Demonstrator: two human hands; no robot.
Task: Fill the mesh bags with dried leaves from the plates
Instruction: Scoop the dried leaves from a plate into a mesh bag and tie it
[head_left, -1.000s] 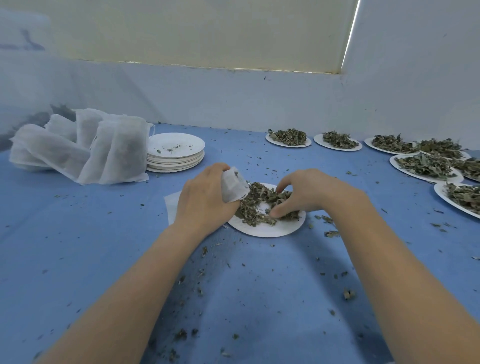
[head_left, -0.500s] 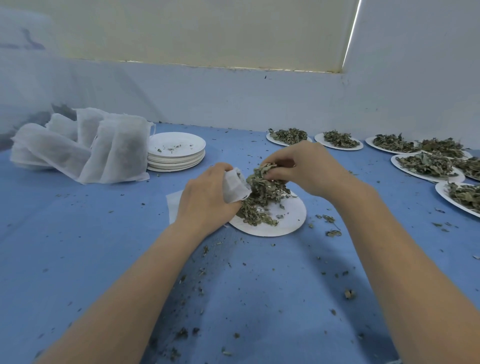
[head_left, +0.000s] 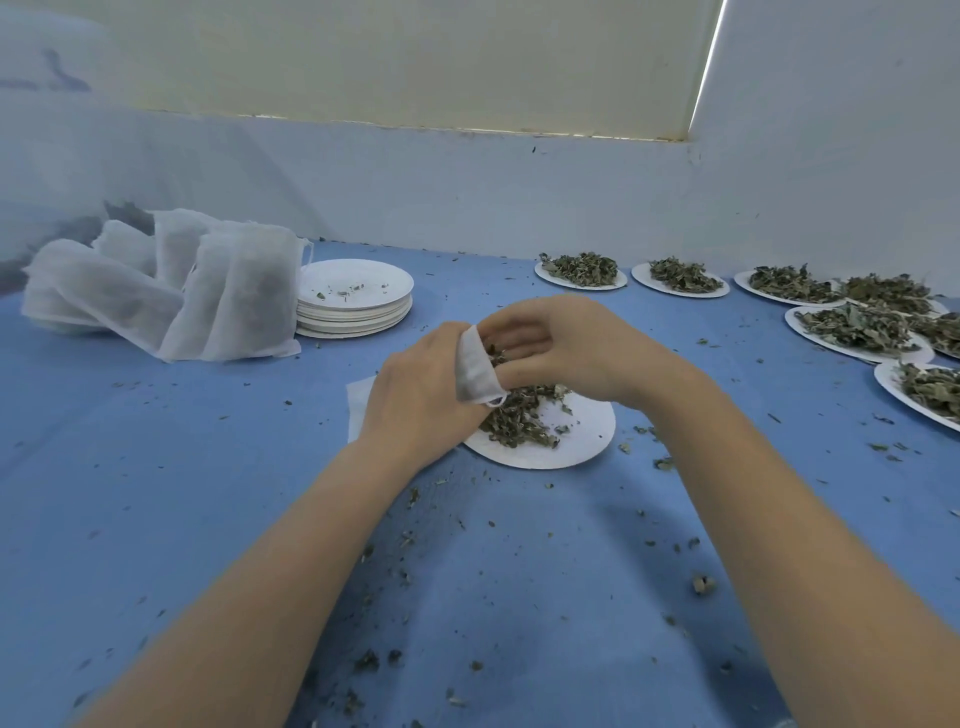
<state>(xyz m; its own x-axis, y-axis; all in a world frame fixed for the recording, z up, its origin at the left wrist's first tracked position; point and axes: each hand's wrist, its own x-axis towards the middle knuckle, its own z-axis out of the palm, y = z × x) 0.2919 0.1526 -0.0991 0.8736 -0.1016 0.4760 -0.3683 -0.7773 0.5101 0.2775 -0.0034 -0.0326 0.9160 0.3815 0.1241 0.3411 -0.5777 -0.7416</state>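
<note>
A white plate (head_left: 576, 441) lies in the middle of the blue table with a heap of dried leaves (head_left: 519, 421) on its left half. My left hand (head_left: 421, 395) grips a white mesh bag (head_left: 475, 371) by its mouth, just left of the plate; the rest of the bag lies flat under the hand. My right hand (head_left: 561, 348) has its fingers curled on a pinch of leaves at the bag's mouth, above the plate.
Several filled mesh bags (head_left: 171, 296) lean at the back left beside a stack of used plates (head_left: 356, 301). Several plates heaped with leaves (head_left: 582, 270) run along the back and right edge. Leaf crumbs litter the blue table (head_left: 208, 493).
My right hand lifted a pinch of leaves off the plate and carried it left to the bag's mouth. The left hand stayed in place holding the bag.
</note>
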